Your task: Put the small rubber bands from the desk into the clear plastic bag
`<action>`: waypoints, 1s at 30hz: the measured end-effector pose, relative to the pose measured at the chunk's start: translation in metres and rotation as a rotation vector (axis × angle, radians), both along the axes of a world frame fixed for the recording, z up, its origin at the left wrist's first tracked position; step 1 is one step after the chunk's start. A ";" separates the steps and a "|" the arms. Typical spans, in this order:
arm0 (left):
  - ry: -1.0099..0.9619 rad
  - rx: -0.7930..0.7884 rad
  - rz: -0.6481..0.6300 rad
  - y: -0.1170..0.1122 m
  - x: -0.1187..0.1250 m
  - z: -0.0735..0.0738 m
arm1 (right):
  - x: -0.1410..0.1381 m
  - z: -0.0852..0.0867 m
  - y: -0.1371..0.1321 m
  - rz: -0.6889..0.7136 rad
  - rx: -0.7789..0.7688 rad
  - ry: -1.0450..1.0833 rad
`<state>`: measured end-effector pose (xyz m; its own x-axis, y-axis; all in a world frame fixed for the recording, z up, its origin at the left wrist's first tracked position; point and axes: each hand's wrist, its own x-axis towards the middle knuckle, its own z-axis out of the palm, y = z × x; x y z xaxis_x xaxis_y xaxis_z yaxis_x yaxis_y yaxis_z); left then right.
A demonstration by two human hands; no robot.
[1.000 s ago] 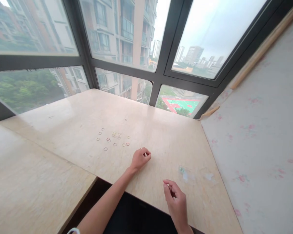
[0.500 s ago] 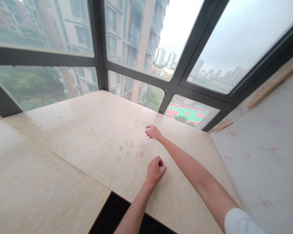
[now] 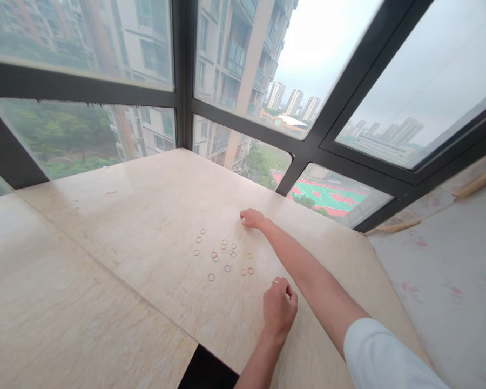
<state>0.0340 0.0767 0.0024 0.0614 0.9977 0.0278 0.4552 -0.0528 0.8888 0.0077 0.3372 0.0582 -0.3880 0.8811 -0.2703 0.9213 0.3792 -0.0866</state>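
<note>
Several small thin rings, like rubber bands, lie scattered on the pale stone surface (image 3: 137, 237); among them are a red ring (image 3: 250, 271), a dark ring (image 3: 211, 277) and a yellowish ring (image 3: 250, 255). Beyond this group, my right hand (image 3: 251, 218) pinches at the surface, where a lone ring lay; its fingertips are closed and mostly cover that ring. Nearer to me, my left hand (image 3: 281, 306) rests with its fingers curled and the thumb against them. A thin pale band (image 3: 275, 281) shows on one of its fingers. What the left fingers enclose is hidden.
Dark-framed windows (image 3: 184, 75) border the surface at the back. To the right stands a wall (image 3: 445, 281) with a flower pattern. A seam crosses the stone at left, and a black area (image 3: 206, 370) lies at the front edge.
My right hand has reached down and left to the lone far ring, and its fingers have closed there. My left hand stays curled beside the rings. The view has shifted.
</note>
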 end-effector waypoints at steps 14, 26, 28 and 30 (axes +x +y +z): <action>0.054 0.022 0.039 -0.001 0.005 -0.002 | 0.038 -0.006 -0.017 -0.030 -0.315 0.310; 0.156 0.056 0.075 -0.002 0.006 0.004 | 0.062 -0.003 -0.065 0.013 -0.043 0.331; 0.174 0.063 0.084 -0.002 0.006 0.004 | 0.052 -0.002 -0.064 0.040 -0.032 0.271; 0.183 0.066 0.087 -0.002 0.007 0.003 | 0.042 -0.002 -0.063 0.053 -0.050 0.202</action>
